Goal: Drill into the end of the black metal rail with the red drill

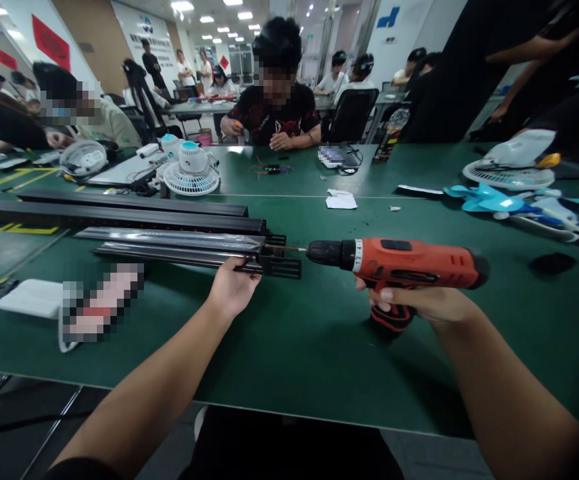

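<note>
My right hand is wrapped round the grip of a red and black cordless drill held level over the green table. Its thin bit points left and touches the end of a long black metal rail. My left hand grips the near side of that rail close to its right end, fingers curled under it. A second silvery rail lies just behind it.
Longer black rails lie further back on the left. Small white fans and blue fan blades sit on the table, with a white paper scrap and a white block. Several people sit opposite.
</note>
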`<state>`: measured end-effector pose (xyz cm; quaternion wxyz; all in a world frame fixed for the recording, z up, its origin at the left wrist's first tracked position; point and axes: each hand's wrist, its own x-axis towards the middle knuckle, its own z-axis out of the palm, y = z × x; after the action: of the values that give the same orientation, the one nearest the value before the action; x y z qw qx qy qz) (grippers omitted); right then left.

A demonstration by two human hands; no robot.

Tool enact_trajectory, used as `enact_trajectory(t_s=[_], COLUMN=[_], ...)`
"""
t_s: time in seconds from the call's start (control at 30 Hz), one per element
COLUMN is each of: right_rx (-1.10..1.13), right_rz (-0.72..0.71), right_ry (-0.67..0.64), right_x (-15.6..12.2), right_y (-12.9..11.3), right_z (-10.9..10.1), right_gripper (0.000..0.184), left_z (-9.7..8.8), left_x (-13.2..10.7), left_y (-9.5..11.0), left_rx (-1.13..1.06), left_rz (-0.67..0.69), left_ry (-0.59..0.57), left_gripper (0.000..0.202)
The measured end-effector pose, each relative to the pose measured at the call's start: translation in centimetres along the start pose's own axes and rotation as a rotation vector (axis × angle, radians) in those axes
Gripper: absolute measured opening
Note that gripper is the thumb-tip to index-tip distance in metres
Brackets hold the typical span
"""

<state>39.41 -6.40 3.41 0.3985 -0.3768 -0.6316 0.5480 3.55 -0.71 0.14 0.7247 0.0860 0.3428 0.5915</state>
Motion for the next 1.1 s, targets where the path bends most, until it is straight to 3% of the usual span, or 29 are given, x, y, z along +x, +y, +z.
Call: enact_trajectory(t_s=[0.17,0.4,0.73,1.1], right_rx=[-0.034,0.045,-0.065,-0.038], right_rz=[0.010,-0.041,0.063,0.010], right_ry=[0.046,0.017,0.044,0.040], right_x=[-0.8,-1.2,-1.6,-1.0], right_y=[0.0,0.2,0.1,0.4], right_z=[0.1,0.1,0.2,0.4], right_gripper=[0.026,0.024,0.040,0.039], left_z=[-0.1,0.0,0.0,0.6], left_x=[0.2,0.4,0.9,0.0], left_y=[0.1,0.2,-0.1,0.5], left_rx=[0.044,0.097,0.045,0.013], left_rz=[-0.020,-0.048,-0.067,-0.064], left_ry=[-0.020,-0.013,-0.020,0.036], left_gripper=[0.032,0.044,0.053,0.042])
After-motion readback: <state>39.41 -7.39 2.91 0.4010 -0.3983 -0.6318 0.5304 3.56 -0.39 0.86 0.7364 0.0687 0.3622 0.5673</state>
